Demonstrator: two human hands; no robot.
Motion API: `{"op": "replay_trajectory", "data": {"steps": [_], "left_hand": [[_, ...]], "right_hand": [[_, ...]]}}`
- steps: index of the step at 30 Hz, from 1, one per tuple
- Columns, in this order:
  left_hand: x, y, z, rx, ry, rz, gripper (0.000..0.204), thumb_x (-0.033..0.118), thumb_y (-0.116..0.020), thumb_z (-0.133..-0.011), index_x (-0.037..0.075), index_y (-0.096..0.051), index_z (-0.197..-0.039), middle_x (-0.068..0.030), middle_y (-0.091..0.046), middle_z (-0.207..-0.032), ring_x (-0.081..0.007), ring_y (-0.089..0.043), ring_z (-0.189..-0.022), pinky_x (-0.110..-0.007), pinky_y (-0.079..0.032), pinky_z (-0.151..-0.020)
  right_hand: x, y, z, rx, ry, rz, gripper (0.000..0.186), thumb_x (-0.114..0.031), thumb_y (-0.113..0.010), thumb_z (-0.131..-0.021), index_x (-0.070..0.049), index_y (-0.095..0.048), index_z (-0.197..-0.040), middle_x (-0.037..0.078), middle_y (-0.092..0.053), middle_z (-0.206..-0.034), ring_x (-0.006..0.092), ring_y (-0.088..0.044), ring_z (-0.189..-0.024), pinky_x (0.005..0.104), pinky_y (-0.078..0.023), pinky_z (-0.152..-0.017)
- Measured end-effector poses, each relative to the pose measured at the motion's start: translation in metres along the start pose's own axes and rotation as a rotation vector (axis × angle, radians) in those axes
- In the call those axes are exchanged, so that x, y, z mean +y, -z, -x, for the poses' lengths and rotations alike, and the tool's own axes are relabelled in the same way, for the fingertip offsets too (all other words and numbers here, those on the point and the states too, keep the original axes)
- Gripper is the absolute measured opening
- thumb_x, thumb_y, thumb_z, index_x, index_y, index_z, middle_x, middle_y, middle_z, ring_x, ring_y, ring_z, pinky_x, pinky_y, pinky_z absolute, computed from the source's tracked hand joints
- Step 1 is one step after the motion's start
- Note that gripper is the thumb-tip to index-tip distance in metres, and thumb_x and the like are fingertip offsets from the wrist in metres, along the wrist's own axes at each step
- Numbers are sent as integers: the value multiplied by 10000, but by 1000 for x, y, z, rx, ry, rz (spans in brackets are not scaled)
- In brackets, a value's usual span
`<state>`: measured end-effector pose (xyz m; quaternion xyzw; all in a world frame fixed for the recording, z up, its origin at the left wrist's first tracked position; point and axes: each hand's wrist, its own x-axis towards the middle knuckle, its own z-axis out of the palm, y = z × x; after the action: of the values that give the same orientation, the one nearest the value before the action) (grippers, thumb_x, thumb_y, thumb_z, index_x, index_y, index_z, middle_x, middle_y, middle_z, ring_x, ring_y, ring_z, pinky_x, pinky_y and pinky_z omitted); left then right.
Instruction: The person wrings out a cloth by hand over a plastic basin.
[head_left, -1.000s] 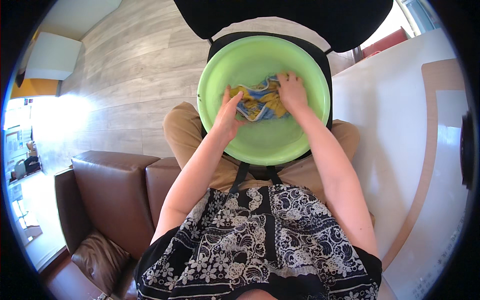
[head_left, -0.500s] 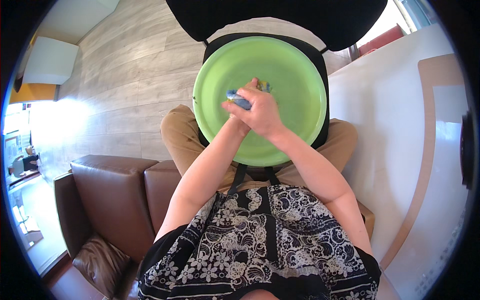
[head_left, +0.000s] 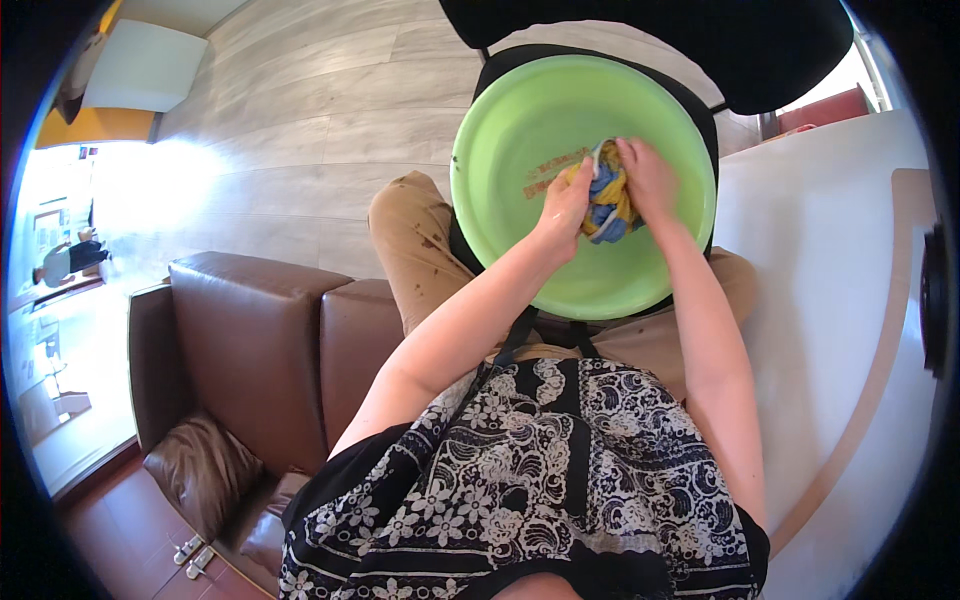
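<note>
Both sides of the bunched blue-and-yellow cloth (head_left: 608, 205) are in your grip, within the outline of the green basin (head_left: 505, 135), right of its middle. Your left hand (head_left: 566, 208) pinches one edge; your right hand (head_left: 652, 186) clasps the other, its partly hidden fingers' spread impossible to tell. Best grip evenly, low, so drips land inside.

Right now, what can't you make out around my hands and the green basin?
In the head view:
- Underside of the yellow-and-blue cloth: hidden by its own folds, the left hand and the right hand.
- Most of the black chair seat: covered by the green basin.
- Top of the chair backrest: cut off by the upper edge.
- The black object at far right: lost against the dark fisheye rim, kind unclear.
</note>
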<state>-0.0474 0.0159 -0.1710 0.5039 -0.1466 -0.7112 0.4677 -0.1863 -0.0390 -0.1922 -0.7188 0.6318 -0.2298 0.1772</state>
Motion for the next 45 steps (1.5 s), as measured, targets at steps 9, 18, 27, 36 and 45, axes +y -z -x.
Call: {"op": "replay_trajectory", "data": {"steps": [9, 18, 27, 36, 45], "left_hand": [[4, 30, 23, 158, -124, -194, 800, -50, -544, -785, 207, -176, -1447, -104, -524, -1135, -201, -575, -919, -300, -471, -660], [-26, 10, 66, 133, -129, -203, 817, -46, -534, -797, 258, -154, -1453, -106, -400, -1315, -210, -533, -1015, -344, -494, -742], [-28, 9, 81, 127, -118, -232, 834, 29, -562, -795, 260, -117, -1462, -105, -398, -1324, -217, -519, -996, -403, -441, -816], [-35, 19, 37, 265, -301, -366, 815, 96, -658, -747, 77, -194, -1417, -152, -508, -1193, -237, -524, -1051, -347, -441, -878], [-38, 20, 41, 140, -199, -428, 690, 105, -688, -722, 52, -382, -1338, -135, -537, -1156, -226, -526, -1041, -332, -441, -878]], "right_hand": [[22, 7, 32, -156, 115, 240, 443, -276, -563, -829, -101, -431, -1214, 241, -479, -1205, 427, -569, -956, 491, -452, -831], [33, -8, 27, -291, 23, 332, 245, -105, -459, -834, -63, -564, -1051, 213, -628, -952, 379, -609, -897, 480, -483, -750], [20, 0, 40, -288, 31, 467, 235, -110, -527, -791, -60, -555, -1019, 209, -614, -994, 386, -624, -846, 465, -497, -732], [-4, 8, 55, -121, 311, 582, 691, -84, -638, -684, -200, -408, -1325, 110, -435, -1337, 316, -370, -1273, 491, -333, -1004], [10, -6, 55, -250, 315, 383, 541, -153, -645, -653, -164, -561, -1188, 94, -481, -1268, 279, -412, -1213, 471, -342, -967]]}}
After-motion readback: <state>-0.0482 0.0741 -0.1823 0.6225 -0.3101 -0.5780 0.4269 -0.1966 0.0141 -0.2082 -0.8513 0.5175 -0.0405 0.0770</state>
